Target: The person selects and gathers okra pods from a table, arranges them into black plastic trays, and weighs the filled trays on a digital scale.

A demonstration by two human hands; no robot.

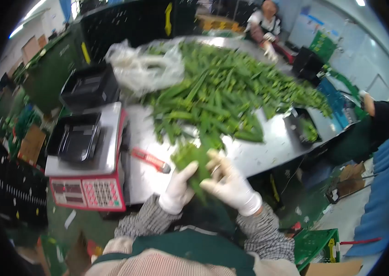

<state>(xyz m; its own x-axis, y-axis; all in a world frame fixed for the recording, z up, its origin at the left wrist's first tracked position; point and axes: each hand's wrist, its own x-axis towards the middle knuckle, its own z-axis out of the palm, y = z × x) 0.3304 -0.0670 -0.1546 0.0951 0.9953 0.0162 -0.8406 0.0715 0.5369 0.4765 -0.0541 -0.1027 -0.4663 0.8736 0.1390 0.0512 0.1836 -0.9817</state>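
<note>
In the head view, my left hand [179, 187], in a white glove, is closed around a bunch of green okra [197, 171] in front of my apron. My right hand [229, 183], gloved as well, has its fingers curled against the right side of the same bunch. Motion blurs the pods, and part of them is hidden behind the fingers. Just beyond my hands, a large heap of okra [222, 99] spreads over the metal table [242, 158]. A red box cutter [149, 159] lies left of my hands.
At left, a red scale [86, 191] carries a black tray [74, 138]; more black trays [88, 87] are stacked behind it. A clear plastic bag [146, 69] rests on the heap. Another black tray [305, 126] holds okra at right. Two co-workers [264, 27] stand around the table.
</note>
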